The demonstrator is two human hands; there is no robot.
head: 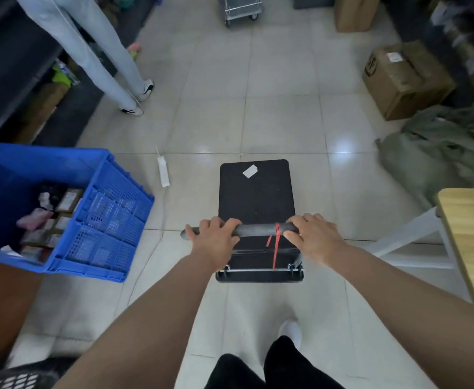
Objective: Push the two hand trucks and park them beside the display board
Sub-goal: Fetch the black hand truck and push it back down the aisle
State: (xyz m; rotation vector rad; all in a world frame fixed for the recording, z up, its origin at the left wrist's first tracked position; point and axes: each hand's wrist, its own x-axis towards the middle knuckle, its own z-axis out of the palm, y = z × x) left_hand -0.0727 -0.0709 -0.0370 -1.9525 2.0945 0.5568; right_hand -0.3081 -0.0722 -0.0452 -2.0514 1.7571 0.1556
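Item: black hand truck [256, 192], flat deck on the tiled floor [272, 94], directly ahead of and below my fingers. A pale label [250, 171] lies near the deck's far edge. Wheels hidden under the deck.

Item: handle bar [258, 230], dark and padded, running crosswise. My left hand [214, 240] is curled over its left part, fingers [224, 221] wrapped down the far side, so their tips are out of sight; the bar's left end pokes out beyond the thumb. My right hand [313, 234] is closed over the right end, which it covers fully.

Item: red cord [275, 242], tied round the bar between my two hands, nearer the right, hanging down to the truck's near edge.

Item: second hand truck [241, 9], silver, far ahead of my fingers, cut off by the top edge; only its lower frame and wheels show.

Item: blue crate [61, 209], left of my left fingers, holding small packets too blurred to name.

Item: white power strip [163, 172], on the floor ahead and left.

Item: cardboard box [404, 80] and green bundle [440, 147], ahead and right, smeared by motion.

Item: wooden surface [471, 234], right of my right fingers, cut off by the frame.

Item: another person's legs [101, 51], far left ahead; upper body out of frame.
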